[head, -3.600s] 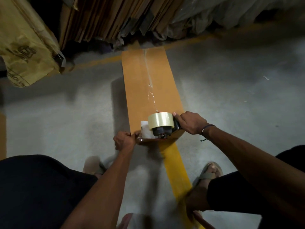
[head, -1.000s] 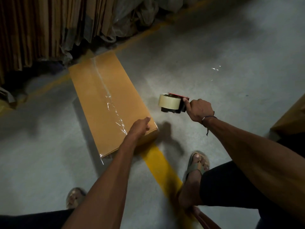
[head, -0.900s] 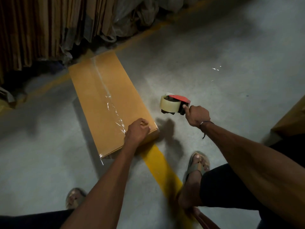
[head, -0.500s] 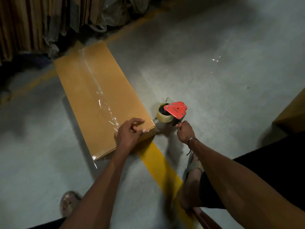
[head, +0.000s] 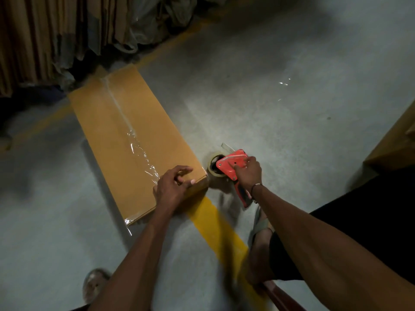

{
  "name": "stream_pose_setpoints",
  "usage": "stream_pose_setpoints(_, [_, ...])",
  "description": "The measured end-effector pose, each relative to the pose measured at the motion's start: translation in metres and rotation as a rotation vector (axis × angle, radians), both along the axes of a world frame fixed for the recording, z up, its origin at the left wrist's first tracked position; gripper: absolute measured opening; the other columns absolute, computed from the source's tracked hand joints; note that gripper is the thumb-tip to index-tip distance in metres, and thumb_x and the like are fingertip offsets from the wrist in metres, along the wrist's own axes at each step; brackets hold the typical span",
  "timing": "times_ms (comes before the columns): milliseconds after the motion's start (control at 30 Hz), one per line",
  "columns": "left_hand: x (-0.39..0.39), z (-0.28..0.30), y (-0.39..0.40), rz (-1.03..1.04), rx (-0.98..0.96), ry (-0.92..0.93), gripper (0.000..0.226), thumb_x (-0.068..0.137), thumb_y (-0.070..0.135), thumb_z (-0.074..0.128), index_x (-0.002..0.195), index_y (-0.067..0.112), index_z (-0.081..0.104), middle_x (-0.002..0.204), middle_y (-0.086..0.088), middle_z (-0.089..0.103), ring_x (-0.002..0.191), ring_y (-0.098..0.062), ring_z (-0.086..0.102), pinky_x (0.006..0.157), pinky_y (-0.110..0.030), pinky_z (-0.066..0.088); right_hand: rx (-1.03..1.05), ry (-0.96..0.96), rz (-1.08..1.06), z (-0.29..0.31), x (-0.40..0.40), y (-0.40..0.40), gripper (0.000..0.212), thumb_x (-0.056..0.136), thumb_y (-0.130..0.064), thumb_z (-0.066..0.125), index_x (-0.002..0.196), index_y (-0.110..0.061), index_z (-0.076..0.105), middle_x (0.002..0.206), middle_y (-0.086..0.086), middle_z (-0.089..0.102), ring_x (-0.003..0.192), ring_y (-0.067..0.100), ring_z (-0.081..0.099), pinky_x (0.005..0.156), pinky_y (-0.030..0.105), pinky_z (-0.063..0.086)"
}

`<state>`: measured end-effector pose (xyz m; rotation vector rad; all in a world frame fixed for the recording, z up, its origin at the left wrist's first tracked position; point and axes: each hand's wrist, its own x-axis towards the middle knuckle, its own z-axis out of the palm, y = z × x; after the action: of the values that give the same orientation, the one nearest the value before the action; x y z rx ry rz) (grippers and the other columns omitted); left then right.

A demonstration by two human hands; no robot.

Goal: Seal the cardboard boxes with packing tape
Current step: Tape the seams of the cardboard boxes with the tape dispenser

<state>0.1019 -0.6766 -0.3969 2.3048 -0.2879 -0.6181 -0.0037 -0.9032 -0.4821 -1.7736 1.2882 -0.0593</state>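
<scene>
Basically the long flat brown cardboard box (head: 132, 140) lies on the grey concrete floor (head: 280, 113), its near end over a yellow painted floor line (head: 215, 223), far end close to a stack of flattened cardboard sheets (head: 33, 37) leaning at top left. A strip of clear packing tape (head: 125, 122) runs lengthwise down the middle of the lid w/ wrinkles toward the near end, so the centre seam looks closed. More clear tape glints at the box's near left corner.

Left hand (head: 173, 189) rests on the near right corner, fingers curled loosely over the top edge, thumb side down the end face; prob. pressing the tape tail flat or bracing the box so it won't slide. Can't tell if it pinches anything.

Right hand (head: 247, 171) sits on the red plastic tape dispenser (head: 233, 167) w/ its roll of clear tape, which is down on the floor just beside the box's corner, handle pointing back toward the person. Fingers lie over the red body, not round the handle, more a setting-down hold than a working grip. That suits freeing the hand for smoothing or moving the box.

Another brown cardboard box (head: 395, 140) sits at the right edge, well apart; whether it's taped isn't visible.
</scene>
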Motion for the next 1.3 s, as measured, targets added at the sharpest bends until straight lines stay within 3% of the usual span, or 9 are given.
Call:
stream_pose_setpoints(67, [-0.002,0.002,-0.002,0.011,0.013,0.008,0.039,0.078,0.036,0.087,0.093,0.064,0.065,0.081,0.015,0.063,0.076,0.001,0.056,0.095,-0.044,0.048,0.189,-0.162,-0.076,0.011,0.015,0.017,0.035,0.082,-0.036,0.078,0.105,-0.01,0.073,0.104,0.005,0.074,0.102,0.022,0.068,0.09,0.035,0.055])
stream_pose_setpoints(200, [-0.003,0.005,-0.003,0.032,0.026,0.02,0.044,0.076,0.036,0.088,0.089,0.07,0.062,0.076,0.017,0.063,0.072,0.003,0.057,0.096,-0.044,0.05,0.711,-0.2,-0.035,0.023,0.037,0.059,0.038,0.086,-0.05,0.077,0.099,-0.016,0.067,0.092,0.022,0.069,0.078,0.014,0.062,0.072,0.03,0.048])
stream_pose_setpoints(267, [-0.003,0.003,-0.003,0.032,0.035,0.025,0.046,0.075,0.037,0.088,0.091,0.071,0.062,0.075,0.017,0.064,0.072,0.002,0.057,0.096,-0.043,0.051,0.846,-0.223,-0.055,0.025,0.039,0.074,0.033,0.092,-0.049,0.072,0.103,-0.022,0.059,0.072,0.003,0.063,0.064,0.008,0.057,0.067,0.027,0.043])
stream_pose_setpoints(567, [0.003,-0.002,-0.002,0.027,0.026,0.035,0.037,0.075,0.037,0.088,0.089,0.063,0.066,0.071,0.02,0.062,0.069,0.005,0.057,0.094,-0.04,0.048,0.984,-0.338,-0.326,0.027,0.044,0.082,0.067,0.097,-0.016,0.067,0.155,-0.025,0.036,0.088,-0.003,0.067,0.056,0.005,0.051,0.05,0.022,0.031])
stream_pose_setpoints(800, [0.008,-0.014,0.001,-0.007,-0.019,0.016,0.045,0.072,0.036,0.089,0.092,0.069,0.065,0.068,0.027,0.058,0.06,0.004,0.053,0.088,-0.042,0.05,1.137,-0.424,-0.454,0.026,0.04,0.079,0.062,0.101,-0.008,0.06,0.154,-0.03,0.038,0.075,-0.005,0.069,0.039,0.003,0.054,0.048,0.022,0.034])
stream_pose_setpoints(967, [0.011,-0.019,0.003,-0.011,-0.042,0.019,0.046,0.071,0.036,0.091,0.093,0.068,0.066,0.067,0.025,0.058,0.059,0.005,0.053,0.08,-0.036,0.042,1.225,-0.477,-0.482,0.026,0.041,0.076,0.047,0.103,-0.002,0.053,0.139,-0.03,0.046,0.107,-0.001,0.068,0.049,0.004,0.061,0.051,0.021,0.038])
stream_pose_setpoints(1067, [0.013,-0.021,0.003,-0.017,-0.049,0.026,0.045,0.072,0.036,0.091,0.092,0.068,0.067,0.066,0.026,0.057,0.058,0.004,0.052,0.082,-0.037,0.045,1.219,-0.438,-0.428,0.012,0.033,0.074,0.041,0.107,0.002,0.039,0.139,-0.02,0.051,0.111,-0.004,0.071,0.077,0.006,0.059,0.059,0.021,0.034])
stream_pose_setpoints(1167, [0.014,-0.02,0.005,-0.031,-0.075,0.044,0.043,0.075,0.032,0.09,0.095,0.064,0.069,0.067,0.025,0.059,0.06,0.004,0.052,0.079,-0.034,0.042,1.145,-0.356,-0.372,0.007,0.025,0.071,0.03,0.109,-0.004,0.034,0.119,-0.022,0.056,0.097,-0.004,0.068,0.063,0.005,0.061,0.053,0.019,0.037])
stream_pose_setpoints(1300, [0.011,-0.012,0.021,-0.12,-0.18,0.029,0.046,0.083,0.004,0.082,0.111,0.039,0.074,0.08,0.013,0.063,0.067,-0.002,0.051,0.07,-0.023,0.043,0.486,-0.263,-0.14,0.018,0.045,0.064,0.018,0.096,-0.003,0.056,0.095,-0.012,0.072,0.091,0.004,0.071,0.088,0.022,0.068,0.079,0.034,0.052])
